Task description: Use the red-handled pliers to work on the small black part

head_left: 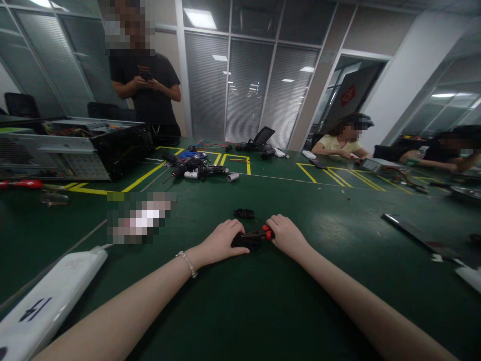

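Near the middle of the green table, my left hand [227, 238] is closed around a small black plastic-looking part [252, 243], whose exact kind I cannot make out. My right hand [286, 234] grips the red handles of a pair of pliers [266, 231]. The dark jaws point left and lie over the black part, close to my left fingers; whether they bite on it is too small to tell. Just beyond both hands, a second small black piece [244, 213] rests on the table.
An open computer case [67, 155] stands at the back left, near a red-handled tool [22, 184]. Further back lie a drill, cables and small parts [188, 168]. A white wrapped package [52, 296] is at front left, a dark flat panel [413, 233] at right. Other people [145, 95] are around the table.
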A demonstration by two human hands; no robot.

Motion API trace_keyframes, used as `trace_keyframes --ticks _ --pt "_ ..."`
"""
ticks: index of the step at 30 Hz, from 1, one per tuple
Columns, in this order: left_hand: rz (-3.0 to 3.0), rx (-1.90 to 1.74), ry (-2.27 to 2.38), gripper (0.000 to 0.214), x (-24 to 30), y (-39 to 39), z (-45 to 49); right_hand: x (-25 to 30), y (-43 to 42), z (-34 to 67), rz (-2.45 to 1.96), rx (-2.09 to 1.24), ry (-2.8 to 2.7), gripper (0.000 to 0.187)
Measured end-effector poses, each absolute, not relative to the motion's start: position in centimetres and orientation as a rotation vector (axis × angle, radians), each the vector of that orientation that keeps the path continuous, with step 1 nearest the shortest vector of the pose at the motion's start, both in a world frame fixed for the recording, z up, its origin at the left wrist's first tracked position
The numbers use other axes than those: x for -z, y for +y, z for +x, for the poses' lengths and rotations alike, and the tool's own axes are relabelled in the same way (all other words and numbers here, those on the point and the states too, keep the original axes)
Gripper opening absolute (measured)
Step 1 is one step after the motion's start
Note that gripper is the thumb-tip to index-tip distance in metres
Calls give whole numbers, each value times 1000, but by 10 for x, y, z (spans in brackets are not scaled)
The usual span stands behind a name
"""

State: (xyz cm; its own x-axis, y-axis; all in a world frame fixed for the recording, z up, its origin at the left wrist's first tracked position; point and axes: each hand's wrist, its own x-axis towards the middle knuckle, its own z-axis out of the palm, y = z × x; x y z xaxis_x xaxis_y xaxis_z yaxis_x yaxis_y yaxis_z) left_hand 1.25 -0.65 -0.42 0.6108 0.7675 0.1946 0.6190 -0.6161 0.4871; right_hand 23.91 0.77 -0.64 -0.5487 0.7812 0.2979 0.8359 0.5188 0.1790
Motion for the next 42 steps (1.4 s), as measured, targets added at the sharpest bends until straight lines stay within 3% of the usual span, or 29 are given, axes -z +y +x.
trace_keyframes --ticks 42 --pt "2442 -526 1120 36 5 -5 13 6 7 239 -1393 469 -2580 26"
